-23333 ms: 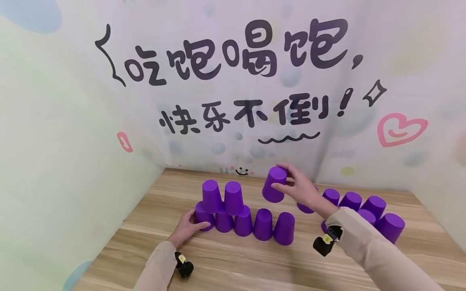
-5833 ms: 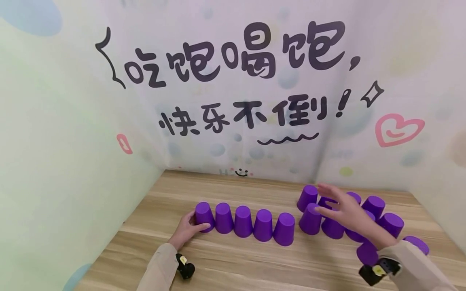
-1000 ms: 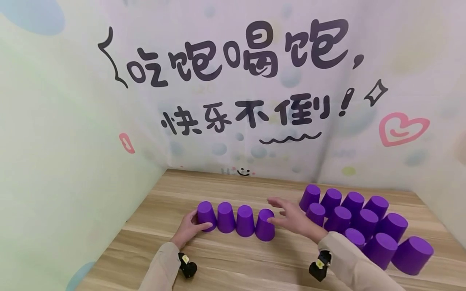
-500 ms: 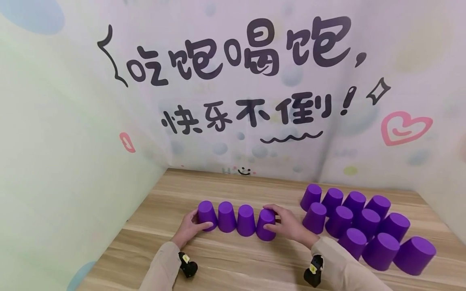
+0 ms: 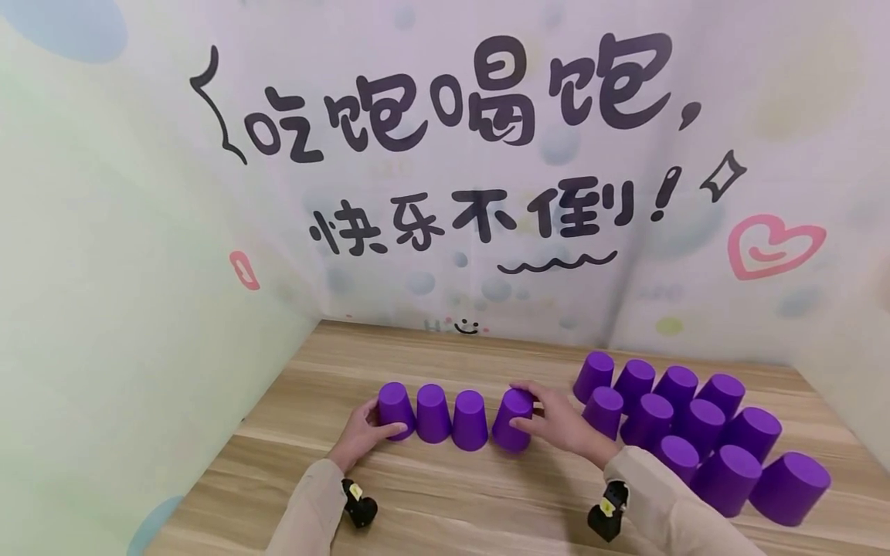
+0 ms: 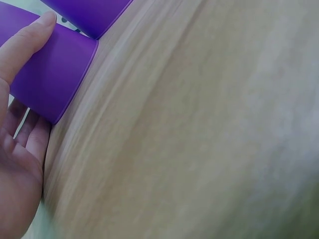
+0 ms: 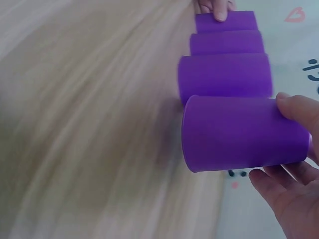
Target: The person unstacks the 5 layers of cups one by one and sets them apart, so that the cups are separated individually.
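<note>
Upside-down purple cups stand in a short row on the wooden table. My left hand (image 5: 360, 438) holds the leftmost cup (image 5: 395, 413), its thumb across the front, as the left wrist view also shows. Two more cups, a middle cup (image 5: 433, 415) and its neighbour (image 5: 470, 423), stand untouched. At the row's right end, my right hand (image 5: 562, 422) grips a cup (image 5: 511, 423) between thumb and fingers. That cup (image 7: 244, 133) looks raised slightly off the table and a little apart from its neighbour.
Several more upside-down purple cups, such as a front one (image 5: 791, 488), stand grouped at the right of the wooden table (image 5: 431, 502). A printed cloth wall (image 5: 389, 293) rises behind the table's back edge. Each wrist wears a small black camera (image 5: 359, 506).
My right hand has closed round the row's right-end cup and lifted it slightly. Earlier, a second tier stood on the row, then five cups; the right group has grown. The left hand stays put.
</note>
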A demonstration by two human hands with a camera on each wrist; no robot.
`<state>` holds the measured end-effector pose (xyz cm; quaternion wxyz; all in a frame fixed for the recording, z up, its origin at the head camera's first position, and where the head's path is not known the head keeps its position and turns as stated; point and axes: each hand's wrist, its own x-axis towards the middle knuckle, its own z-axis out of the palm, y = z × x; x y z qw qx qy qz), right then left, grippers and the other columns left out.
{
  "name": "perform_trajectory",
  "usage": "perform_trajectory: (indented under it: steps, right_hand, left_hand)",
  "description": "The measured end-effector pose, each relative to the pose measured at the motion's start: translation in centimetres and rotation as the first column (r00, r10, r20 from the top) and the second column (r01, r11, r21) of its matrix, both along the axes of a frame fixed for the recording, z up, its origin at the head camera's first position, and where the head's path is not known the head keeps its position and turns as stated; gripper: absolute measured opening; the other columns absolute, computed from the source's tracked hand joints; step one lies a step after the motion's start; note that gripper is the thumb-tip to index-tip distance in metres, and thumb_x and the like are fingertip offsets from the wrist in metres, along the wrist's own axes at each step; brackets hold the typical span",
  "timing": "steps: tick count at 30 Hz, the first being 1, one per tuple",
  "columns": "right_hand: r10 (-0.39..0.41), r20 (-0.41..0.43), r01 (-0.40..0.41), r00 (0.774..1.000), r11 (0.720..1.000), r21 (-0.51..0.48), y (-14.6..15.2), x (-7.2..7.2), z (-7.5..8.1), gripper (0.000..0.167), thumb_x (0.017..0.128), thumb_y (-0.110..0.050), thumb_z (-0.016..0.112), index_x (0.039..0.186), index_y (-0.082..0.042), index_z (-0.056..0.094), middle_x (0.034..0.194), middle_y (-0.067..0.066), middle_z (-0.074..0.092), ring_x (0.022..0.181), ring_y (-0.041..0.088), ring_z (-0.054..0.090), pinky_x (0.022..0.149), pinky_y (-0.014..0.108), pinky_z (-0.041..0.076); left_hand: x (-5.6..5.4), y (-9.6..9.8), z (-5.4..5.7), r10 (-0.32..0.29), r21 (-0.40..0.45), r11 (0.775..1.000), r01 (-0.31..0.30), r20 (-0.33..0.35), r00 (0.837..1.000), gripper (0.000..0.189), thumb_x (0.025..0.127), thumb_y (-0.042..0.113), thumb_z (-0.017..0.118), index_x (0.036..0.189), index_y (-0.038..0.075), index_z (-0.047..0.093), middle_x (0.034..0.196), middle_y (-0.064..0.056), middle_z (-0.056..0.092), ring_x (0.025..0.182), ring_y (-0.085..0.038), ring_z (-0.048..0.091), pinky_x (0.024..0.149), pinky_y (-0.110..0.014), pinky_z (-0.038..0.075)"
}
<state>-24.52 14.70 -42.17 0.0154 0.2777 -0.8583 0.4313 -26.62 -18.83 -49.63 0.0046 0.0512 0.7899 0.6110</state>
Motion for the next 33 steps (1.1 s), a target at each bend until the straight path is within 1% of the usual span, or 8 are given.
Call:
perform_trajectory:
  steps: [6, 13, 16, 19, 23, 26, 30, 33]
  right_hand:
    - [-0.038, -0.033, 0.039, 0.999, 0.999, 0.018, 1.4, 0.3, 2.2, 0.052, 0.079, -0.016, 0.067, 0.123, 0.003, 0.045, 0.110, 0.018, 0.055, 0.097, 0.028, 0.056, 0.082, 0.038, 0.049]
    - [-0.070, -0.157, 0.081, 0.985, 0.995, 0.066, 4.3, 1.2, 4.8, 0.051, 0.078, -0.015, 0.069, 0.120, 0.006, 0.047, 0.104, 0.017, 0.058, 0.090, 0.027, 0.059, 0.076, 0.036, 0.051]
    - [-0.081, -0.201, 0.106, 0.976, 0.988, 0.116, 5.7, 1.6, 5.6, 0.050, 0.078, -0.018, 0.069, 0.119, 0.003, 0.049, 0.104, 0.013, 0.057, 0.089, 0.025, 0.059, 0.074, 0.033, 0.052]
    - [-0.089, -0.216, 0.124, 0.972, 0.980, 0.157, 7.1, 2.2, 6.3, 0.049, 0.078, -0.020, 0.069, 0.119, 0.000, 0.049, 0.105, 0.012, 0.057, 0.089, 0.024, 0.059, 0.073, 0.032, 0.052]
    - [-0.096, -0.179, 0.127, 0.979, 0.977, 0.170, 8.9, 3.1, 6.5, 0.049, 0.078, -0.021, 0.068, 0.118, 0.000, 0.049, 0.105, 0.015, 0.057, 0.090, 0.027, 0.059, 0.071, 0.031, 0.053]
    - [-0.104, -0.172, 0.134, 0.980, 0.977, 0.169, 10.0, 3.6, 6.0, 0.048, 0.077, -0.021, 0.069, 0.117, 0.000, 0.051, 0.105, 0.014, 0.057, 0.090, 0.025, 0.060, 0.070, 0.029, 0.053]
    - [-0.109, -0.167, 0.138, 0.980, 0.976, 0.170, 11.3, 4.2, 5.0, 0.047, 0.076, -0.021, 0.070, 0.114, 0.000, 0.052, 0.102, 0.011, 0.059, 0.087, 0.017, 0.061, 0.068, 0.027, 0.053]
    - [-0.106, -0.160, 0.132, 0.981, 0.978, 0.163, 11.8, 4.7, 4.1, 0.047, 0.076, -0.021, 0.071, 0.113, 0.000, 0.052, 0.102, 0.012, 0.059, 0.086, 0.009, 0.059, 0.068, 0.025, 0.053]
  left_hand:
    - [-0.1, 0.0, 0.1, -0.005, -0.005, 1.000, 0.005, 0.007, 1.000, 0.071, 0.068, 0.018, 0.077, 0.127, -0.001, 0.043, 0.119, -0.018, 0.053, 0.110, -0.030, 0.049, 0.094, -0.039, 0.040]
    - [-0.1, 0.0, 0.2, -0.011, -0.011, 1.000, 0.012, 0.024, 1.000, 0.072, 0.069, 0.019, 0.076, 0.129, -0.001, 0.041, 0.121, -0.019, 0.050, 0.112, -0.031, 0.047, 0.095, -0.040, 0.038]
    - [0.1, 0.0, 0.4, -0.012, 0.000, 1.000, 0.012, 0.023, 1.000, 0.069, 0.070, 0.017, 0.075, 0.128, -0.002, 0.042, 0.120, -0.020, 0.050, 0.111, -0.031, 0.048, 0.094, -0.040, 0.039]
    - [0.8, 0.3, 1.4, -0.018, -0.001, 1.000, 0.018, 0.014, 1.000, 0.066, 0.072, 0.013, 0.074, 0.127, -0.004, 0.042, 0.119, -0.022, 0.051, 0.109, -0.033, 0.048, 0.093, -0.041, 0.040]
    - [1.8, 0.7, 3.0, -0.021, -0.020, 1.000, 0.021, 0.019, 1.000, 0.064, 0.074, 0.011, 0.072, 0.127, -0.007, 0.040, 0.120, -0.024, 0.049, 0.111, -0.035, 0.047, 0.094, -0.042, 0.039]
    - [1.2, 0.4, 2.0, -0.015, -0.020, 1.000, 0.016, 0.024, 1.000, 0.066, 0.073, 0.015, 0.073, 0.128, -0.005, 0.040, 0.120, -0.022, 0.049, 0.111, -0.033, 0.047, 0.094, -0.041, 0.039]
    - [0.1, 0.0, 0.2, -0.010, -0.004, 1.000, 0.011, 0.020, 1.000, 0.070, 0.070, 0.018, 0.075, 0.128, -0.002, 0.041, 0.121, -0.019, 0.051, 0.111, -0.031, 0.048, 0.094, -0.039, 0.040]
    - [0.0, 0.0, 0.0, -0.007, 0.004, 1.000, 0.007, 0.021, 1.000, 0.070, 0.070, 0.018, 0.076, 0.128, -0.001, 0.041, 0.120, -0.019, 0.051, 0.111, -0.030, 0.048, 0.094, -0.039, 0.039]
